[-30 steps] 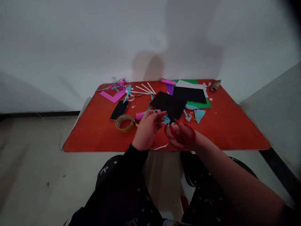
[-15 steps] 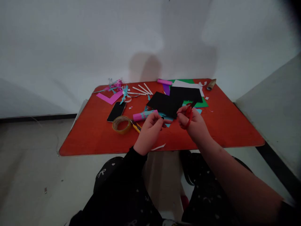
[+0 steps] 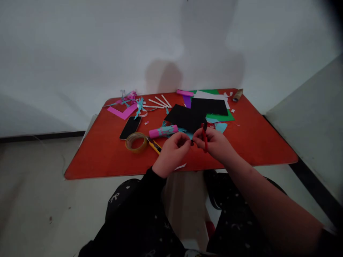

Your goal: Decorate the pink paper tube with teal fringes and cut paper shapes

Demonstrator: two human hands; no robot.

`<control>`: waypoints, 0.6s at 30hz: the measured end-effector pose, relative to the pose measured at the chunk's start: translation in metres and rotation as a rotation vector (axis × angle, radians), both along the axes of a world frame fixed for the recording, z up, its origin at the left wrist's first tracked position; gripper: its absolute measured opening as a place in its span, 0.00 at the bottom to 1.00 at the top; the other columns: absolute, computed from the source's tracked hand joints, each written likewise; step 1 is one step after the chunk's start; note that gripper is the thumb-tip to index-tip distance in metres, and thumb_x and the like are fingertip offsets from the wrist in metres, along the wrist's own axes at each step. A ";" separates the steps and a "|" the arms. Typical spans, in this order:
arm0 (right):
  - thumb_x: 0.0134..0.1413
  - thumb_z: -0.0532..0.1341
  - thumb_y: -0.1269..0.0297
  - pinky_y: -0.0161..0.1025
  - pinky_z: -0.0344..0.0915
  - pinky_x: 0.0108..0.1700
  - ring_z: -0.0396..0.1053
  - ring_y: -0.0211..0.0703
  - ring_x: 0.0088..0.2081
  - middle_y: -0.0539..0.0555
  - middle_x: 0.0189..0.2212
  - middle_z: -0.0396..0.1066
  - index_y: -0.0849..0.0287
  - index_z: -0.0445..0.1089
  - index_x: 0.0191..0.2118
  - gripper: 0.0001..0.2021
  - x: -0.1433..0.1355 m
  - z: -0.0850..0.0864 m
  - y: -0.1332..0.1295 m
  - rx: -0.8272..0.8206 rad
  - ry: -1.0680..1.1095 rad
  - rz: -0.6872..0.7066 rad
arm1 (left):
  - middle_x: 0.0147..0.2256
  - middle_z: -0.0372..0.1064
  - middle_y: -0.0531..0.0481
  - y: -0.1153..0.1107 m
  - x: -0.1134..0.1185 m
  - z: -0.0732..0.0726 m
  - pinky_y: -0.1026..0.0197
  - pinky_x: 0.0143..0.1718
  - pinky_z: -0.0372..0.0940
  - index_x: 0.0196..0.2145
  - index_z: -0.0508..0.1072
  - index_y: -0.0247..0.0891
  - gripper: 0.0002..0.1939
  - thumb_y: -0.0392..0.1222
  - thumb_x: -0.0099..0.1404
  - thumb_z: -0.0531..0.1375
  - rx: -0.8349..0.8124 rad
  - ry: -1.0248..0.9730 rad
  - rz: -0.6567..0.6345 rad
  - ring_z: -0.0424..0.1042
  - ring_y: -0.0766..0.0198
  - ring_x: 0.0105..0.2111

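My left hand (image 3: 173,151) is closed in a pinch on a small black piece (image 3: 192,142), probably paper. The fingertips of my right hand (image 3: 215,144) meet it at the same piece. Red-handled scissors (image 3: 205,140) hang on the fingers of my right hand, blades pointing up and away. Just beyond my hands lies a black sheet (image 3: 184,117). A pink roll with light blue cut-paper shapes (image 3: 163,131) rests beside my left hand. The yellow cutter knife (image 3: 154,145) lies partly hidden behind that hand.
On the red table (image 3: 102,157) are a tape roll (image 3: 128,142), a phone (image 3: 130,127), white sticks (image 3: 158,102) and a pink paper angle (image 3: 122,113). Another black sheet (image 3: 210,106) lies over green paper (image 3: 229,117). A brown tube (image 3: 237,95) stands near the back right corner.
My hands have come together, the right moving left and slightly down to the small black piece. The scissors have turned more upright on my right hand.
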State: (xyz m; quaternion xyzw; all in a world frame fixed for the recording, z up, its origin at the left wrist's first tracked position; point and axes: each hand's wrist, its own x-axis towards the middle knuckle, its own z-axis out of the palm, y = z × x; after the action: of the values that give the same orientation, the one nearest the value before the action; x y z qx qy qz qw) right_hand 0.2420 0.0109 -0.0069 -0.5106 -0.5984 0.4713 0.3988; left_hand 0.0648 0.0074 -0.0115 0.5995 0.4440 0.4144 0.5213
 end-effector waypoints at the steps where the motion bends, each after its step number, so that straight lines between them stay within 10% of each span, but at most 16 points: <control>1: 0.51 0.68 0.55 0.35 0.58 0.25 0.60 0.35 0.23 0.47 0.23 0.66 0.58 0.71 0.32 0.12 0.000 0.000 0.000 -0.007 0.003 0.004 | 0.32 0.71 0.51 0.000 0.000 0.000 0.63 0.38 0.61 0.32 0.70 0.37 0.04 0.38 0.64 0.60 -0.007 -0.013 -0.001 0.68 0.65 0.33; 18: 0.45 0.68 0.55 0.35 0.51 0.25 0.55 0.33 0.21 0.43 0.20 0.60 0.58 0.68 0.30 0.13 -0.003 -0.001 -0.001 -0.146 0.129 -0.035 | 0.35 0.70 0.52 0.003 0.003 -0.003 0.63 0.40 0.64 0.39 0.72 0.37 0.09 0.38 0.61 0.65 -0.113 -0.197 -0.016 0.68 0.67 0.35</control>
State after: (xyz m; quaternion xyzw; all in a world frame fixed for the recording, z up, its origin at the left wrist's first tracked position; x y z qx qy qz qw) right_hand 0.2387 0.0095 -0.0079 -0.5172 -0.5264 0.5385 0.4066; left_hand 0.0676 0.0103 -0.0145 0.5291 0.4086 0.4414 0.5986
